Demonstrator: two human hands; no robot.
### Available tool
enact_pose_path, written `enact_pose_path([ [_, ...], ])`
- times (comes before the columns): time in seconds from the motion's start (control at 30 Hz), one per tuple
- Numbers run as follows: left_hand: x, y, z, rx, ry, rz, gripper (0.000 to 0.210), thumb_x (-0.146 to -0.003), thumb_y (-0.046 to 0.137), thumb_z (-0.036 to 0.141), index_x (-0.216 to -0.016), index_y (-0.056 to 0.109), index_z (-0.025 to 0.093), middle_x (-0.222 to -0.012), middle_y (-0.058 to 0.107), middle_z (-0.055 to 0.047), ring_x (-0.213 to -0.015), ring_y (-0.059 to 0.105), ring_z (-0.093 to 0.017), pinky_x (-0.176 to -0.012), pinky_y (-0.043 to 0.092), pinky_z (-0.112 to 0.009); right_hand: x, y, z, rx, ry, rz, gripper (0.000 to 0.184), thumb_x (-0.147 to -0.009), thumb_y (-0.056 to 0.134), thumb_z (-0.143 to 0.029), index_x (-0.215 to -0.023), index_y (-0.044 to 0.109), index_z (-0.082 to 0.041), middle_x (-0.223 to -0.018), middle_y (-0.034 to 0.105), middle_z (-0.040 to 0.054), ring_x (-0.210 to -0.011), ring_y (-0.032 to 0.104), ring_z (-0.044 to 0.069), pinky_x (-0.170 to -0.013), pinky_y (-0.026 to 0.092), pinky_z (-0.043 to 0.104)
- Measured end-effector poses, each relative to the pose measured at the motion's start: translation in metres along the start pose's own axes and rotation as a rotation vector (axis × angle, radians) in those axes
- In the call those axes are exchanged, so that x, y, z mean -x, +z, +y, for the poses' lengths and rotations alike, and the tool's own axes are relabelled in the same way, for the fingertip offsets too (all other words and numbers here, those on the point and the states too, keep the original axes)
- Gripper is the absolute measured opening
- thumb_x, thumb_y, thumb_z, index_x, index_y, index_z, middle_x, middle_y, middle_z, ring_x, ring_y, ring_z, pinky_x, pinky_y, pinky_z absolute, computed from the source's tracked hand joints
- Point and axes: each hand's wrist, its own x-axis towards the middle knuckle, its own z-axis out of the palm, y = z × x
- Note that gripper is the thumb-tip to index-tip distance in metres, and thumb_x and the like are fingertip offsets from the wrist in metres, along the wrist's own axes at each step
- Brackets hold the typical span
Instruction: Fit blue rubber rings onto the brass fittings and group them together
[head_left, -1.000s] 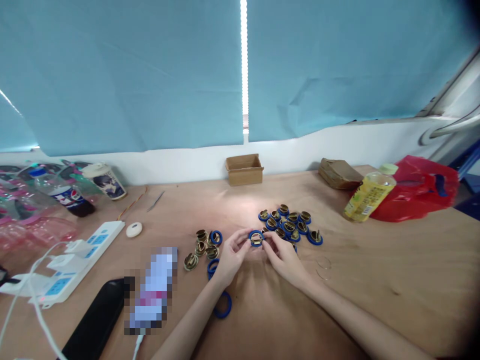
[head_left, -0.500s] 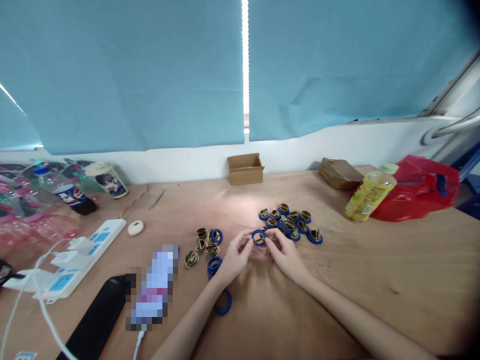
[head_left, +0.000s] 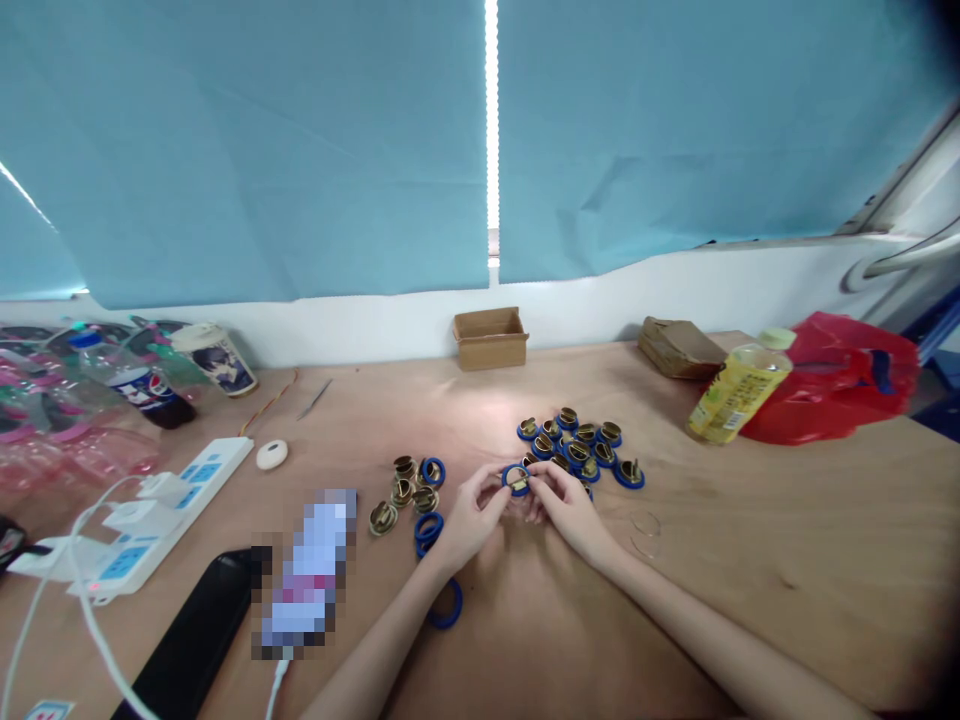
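Observation:
My left hand (head_left: pixel 474 505) and my right hand (head_left: pixel 564 505) meet near the middle of the table, both with fingers closed. Between their fingertips they hold a blue-ringed metal disc (head_left: pixel 516 481), which has a brass-coloured bar across its back. Just beyond my right hand lies a pile of similar blue-ringed discs (head_left: pixel 577 451), bars facing up. To the left of my left hand sit several metal discs (head_left: pixel 383 518) without visible blue rings. Loose blue rings (head_left: pixel 429 527) lie beside my left forearm, and another blue ring (head_left: pixel 448 604) is partly hidden by it.
A small cardboard box (head_left: pixel 491 350) stands by the wall. On the left are a blurred-out phone (head_left: pixel 311 575), a black case (head_left: pixel 199 630), a power strip (head_left: pixel 165 520) and bottles. At right are a yellow-labelled bottle (head_left: pixel 739 390), a red bag (head_left: pixel 832 390) and thin wire (head_left: pixel 645 535).
The held disc has moved slightly down and tilted, so its bar shows at a different angle. My fingers have shifted a little around it. Everything else looks the same.

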Motion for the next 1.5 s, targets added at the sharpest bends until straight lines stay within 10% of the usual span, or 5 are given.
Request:
enact_pose_path([
  [0.53,-0.001,0.002,0.002,-0.032,-0.002,0.002,0.036,-0.087,0.057,0.024,-0.122,0.061,0.017,-0.086,0.071,-0.006,-0.082,0.066,-0.02,-0.081,0.053,-0.032,-0.001,-0.002,0.0,0.022,-0.012,0.011,0.022,-0.078,0.056,-0.036,-0.092,0.059,-0.019,-0.054,0.057,-0.0057,-0.043,0.056,0.013,-0.042,0.045,0.024],
  [1.13,0.001,0.002,0.003,-0.041,0.019,-0.008,0.038,-0.088,0.057,0.021,-0.125,0.06,0.017,-0.111,0.07,-0.009,-0.091,0.067,-0.02,-0.084,0.052,-0.031,0.0,-0.005,-0.002,0.071,-0.045,0.013,0.019,-0.08,0.055,-0.032,-0.092,0.057,-0.019,-0.059,0.056,-0.0052,-0.046,0.055,0.012,-0.044,0.048,0.024],
  [1.5,0.0,0.0,0.007,-0.099,0.066,0.027,0.03,-0.093,0.05,0.026,-0.118,0.065,0.019,-0.116,0.069,-0.007,-0.102,0.065,-0.021,-0.091,0.05,-0.032,0.001,-0.02,-0.009,0.421,-0.192,-0.106,0.021,-0.092,0.047,-0.03,-0.1,0.062,-0.018,-0.077,0.069,0.0033,-0.063,0.064,0.017,-0.058,0.048,0.026],
])
